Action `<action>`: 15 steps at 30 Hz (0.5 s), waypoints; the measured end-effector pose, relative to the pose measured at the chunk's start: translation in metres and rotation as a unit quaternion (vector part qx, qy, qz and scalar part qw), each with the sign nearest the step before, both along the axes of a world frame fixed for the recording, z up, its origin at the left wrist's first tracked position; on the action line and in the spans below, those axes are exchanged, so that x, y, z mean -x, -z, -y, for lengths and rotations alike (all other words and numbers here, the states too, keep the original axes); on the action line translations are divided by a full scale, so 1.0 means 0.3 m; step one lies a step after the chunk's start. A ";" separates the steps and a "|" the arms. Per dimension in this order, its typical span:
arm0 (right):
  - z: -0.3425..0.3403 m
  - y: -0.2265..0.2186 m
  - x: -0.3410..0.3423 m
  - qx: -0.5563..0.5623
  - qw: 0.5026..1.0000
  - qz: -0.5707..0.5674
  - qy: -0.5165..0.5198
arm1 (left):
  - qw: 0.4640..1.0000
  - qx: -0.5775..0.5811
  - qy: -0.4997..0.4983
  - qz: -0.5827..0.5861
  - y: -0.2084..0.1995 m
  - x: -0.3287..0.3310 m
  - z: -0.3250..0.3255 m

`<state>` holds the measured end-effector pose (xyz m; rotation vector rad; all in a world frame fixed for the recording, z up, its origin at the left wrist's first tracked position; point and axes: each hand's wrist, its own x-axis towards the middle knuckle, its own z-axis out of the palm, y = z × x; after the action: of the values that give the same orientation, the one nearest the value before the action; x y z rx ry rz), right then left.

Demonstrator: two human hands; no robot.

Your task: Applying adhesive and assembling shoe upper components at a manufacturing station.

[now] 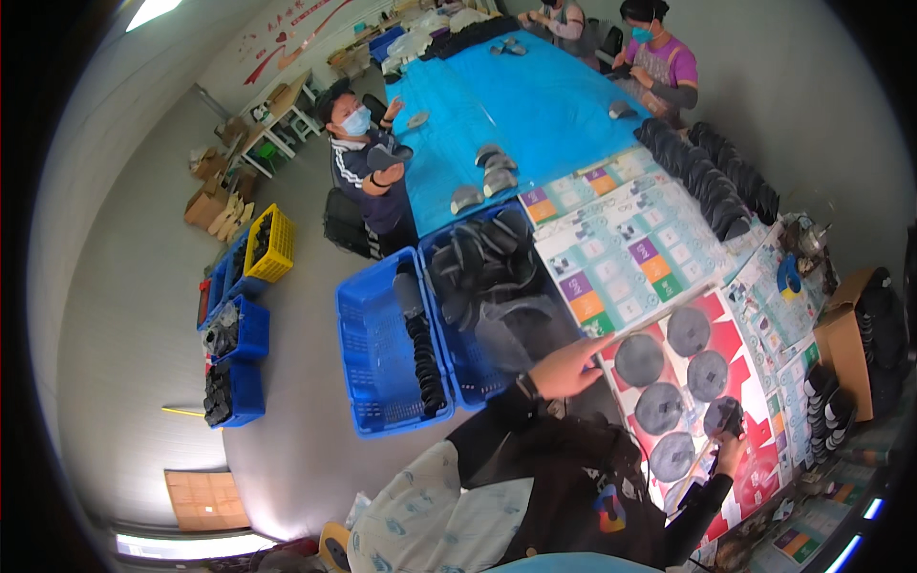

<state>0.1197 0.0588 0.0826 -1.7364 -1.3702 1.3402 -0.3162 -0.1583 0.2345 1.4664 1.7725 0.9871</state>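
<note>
My left hand point(569, 371) reaches over the near end of a blue crate, fingers stretched out towards the edge of a red and white board point(748, 380). It appears to hold nothing. Several round dark grey fabric-like discs point(659, 409) lie flat on that board. My right hand point(731, 453) is at the board's right side, its fingers closed on a small dark object point(725, 413) over one of the discs. What kind of object it is cannot be made out. A thin yellowish stick point(685, 489) shows beside that hand.
Left of the board stand a blue crate point(368, 339) with a row of dark pieces and another crate point(449, 355) heaped with curved dark pieces. Beyond lies a blue-covered table point(535, 105) with co-workers around it. Stacked dark pieces point(695, 177) line its right side; a cardboard box point(845, 334) stands at right.
</note>
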 end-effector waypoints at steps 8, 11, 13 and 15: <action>0.097 -0.109 -0.024 0.016 1.000 0.020 -0.006 | 0.918 -0.368 0.144 0.037 -0.632 -0.236 0.115; 0.162 -0.176 -0.090 -0.009 1.000 0.009 0.021 | 0.870 -0.442 0.218 -0.022 -0.626 -0.222 0.091; 0.209 -0.175 -0.078 0.004 1.000 0.022 -0.005 | 0.869 -0.392 0.293 -0.071 -0.690 -0.230 0.060; 0.251 -0.241 -0.020 0.037 0.994 0.105 0.000 | 0.875 -0.319 0.360 -0.049 -0.700 -0.291 -0.027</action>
<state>0.1257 -0.0165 0.1550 -1.9737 -1.4478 1.2492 -0.2287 -0.1503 0.4444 2.3688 0.7947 1.1248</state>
